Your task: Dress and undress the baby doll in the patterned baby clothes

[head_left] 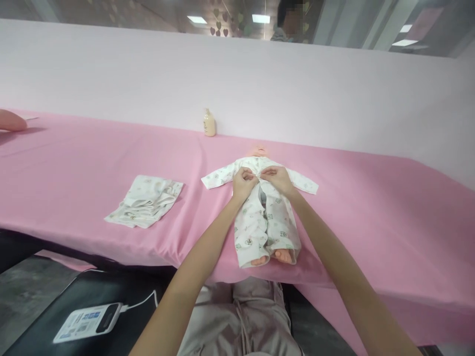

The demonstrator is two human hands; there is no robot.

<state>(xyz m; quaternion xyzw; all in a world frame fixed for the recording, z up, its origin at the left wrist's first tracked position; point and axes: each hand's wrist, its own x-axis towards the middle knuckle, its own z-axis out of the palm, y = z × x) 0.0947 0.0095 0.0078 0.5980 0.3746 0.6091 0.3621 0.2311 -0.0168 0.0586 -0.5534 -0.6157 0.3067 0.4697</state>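
Note:
A baby doll [283, 255] lies on its back on the pink-covered table, its feet toward me. It wears a white printed baby romper [281, 225] with the sleeves spread to both sides. The romper's front gapes below the chest, and something grey shows in the gap. My left hand [245, 182] pinches one edge of the front opening at the chest. Opposite it, my right hand [276, 178] pinches the other edge, and the fingertips of both hands almost meet. Any fastener between them is too small to make out.
Left of the doll lies a folded white printed cloth [148, 200]. A pump bottle [209, 123] stands against the wall at the back. A power bank [91, 321] with a cable rests on a black chair [40, 324]. At far left a skin-coloured rounded object [12, 121] shows.

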